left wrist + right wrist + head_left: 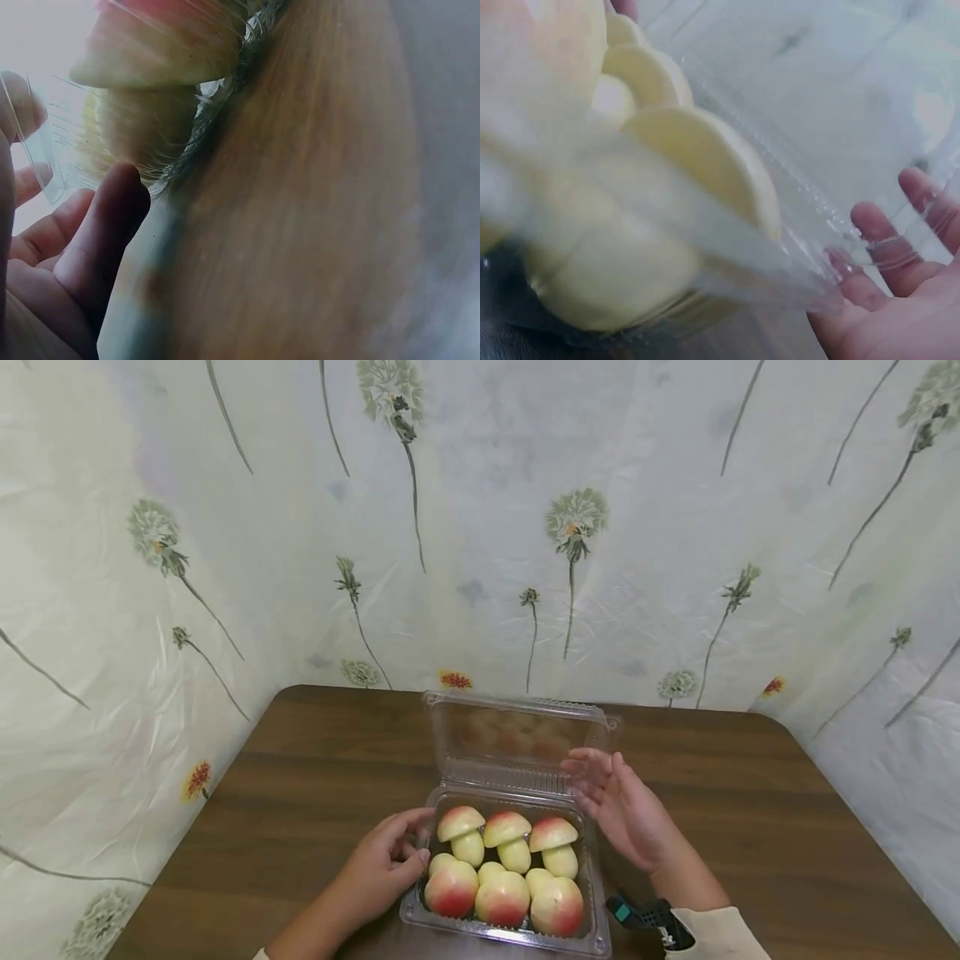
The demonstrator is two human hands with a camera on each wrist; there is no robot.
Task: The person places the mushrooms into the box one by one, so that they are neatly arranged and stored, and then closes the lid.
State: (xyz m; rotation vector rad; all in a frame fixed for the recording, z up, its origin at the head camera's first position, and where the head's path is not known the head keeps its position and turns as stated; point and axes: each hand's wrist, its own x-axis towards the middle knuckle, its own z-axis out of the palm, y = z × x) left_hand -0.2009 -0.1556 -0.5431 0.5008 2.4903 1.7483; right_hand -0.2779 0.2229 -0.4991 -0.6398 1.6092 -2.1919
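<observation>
We take the clear plastic box (592, 935) as our landmark: it sits near the front edge of the brown table (315, 760), its lid (517, 735) swung up and leaning back toward the flowered sheet (480, 527) behind. Inside the box lie pink-and-cream mushroom-shaped buns (502, 868), three in the far row and three in the near row, packed close to its walls. Our left hand (378, 868) rests against the box's left wall, fingers curled at the rim, apparently pinching it. Our right hand (622, 806) stands just right of the box, palm facing it, fingers straight and relaxed, the tips at the lid's right edge and holding nothing. Left and right of the box the tabletop runs bare to its rounded corners, and a band of wood lies behind the lid before the sheet.
</observation>
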